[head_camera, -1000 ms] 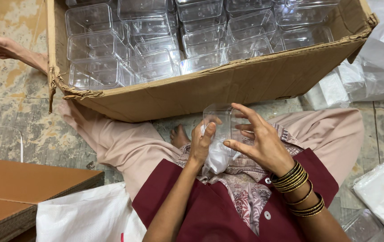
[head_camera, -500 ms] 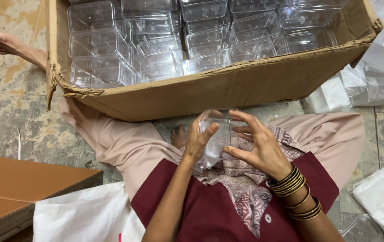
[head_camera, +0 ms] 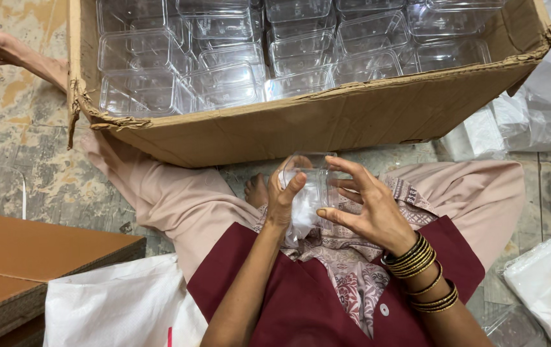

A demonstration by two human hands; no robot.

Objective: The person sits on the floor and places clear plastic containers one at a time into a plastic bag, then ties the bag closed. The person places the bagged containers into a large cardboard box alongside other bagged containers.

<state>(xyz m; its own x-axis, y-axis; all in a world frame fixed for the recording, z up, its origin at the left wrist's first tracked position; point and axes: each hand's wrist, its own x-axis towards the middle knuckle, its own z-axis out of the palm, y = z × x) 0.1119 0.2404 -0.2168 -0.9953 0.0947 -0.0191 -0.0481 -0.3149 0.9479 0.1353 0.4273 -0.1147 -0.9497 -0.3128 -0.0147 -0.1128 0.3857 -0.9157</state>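
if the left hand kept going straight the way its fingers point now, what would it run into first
The left hand points up and away from the body, already gripping the clear plastic container. Going straight on, it would likely meet the near wall of the cardboard box first, though depth is hard to judge.

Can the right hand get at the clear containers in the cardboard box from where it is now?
Probably yes: the cardboard box lies open-topped just ahead of the right hand, nothing between. But that hand now holds a clear container together with the left hand.
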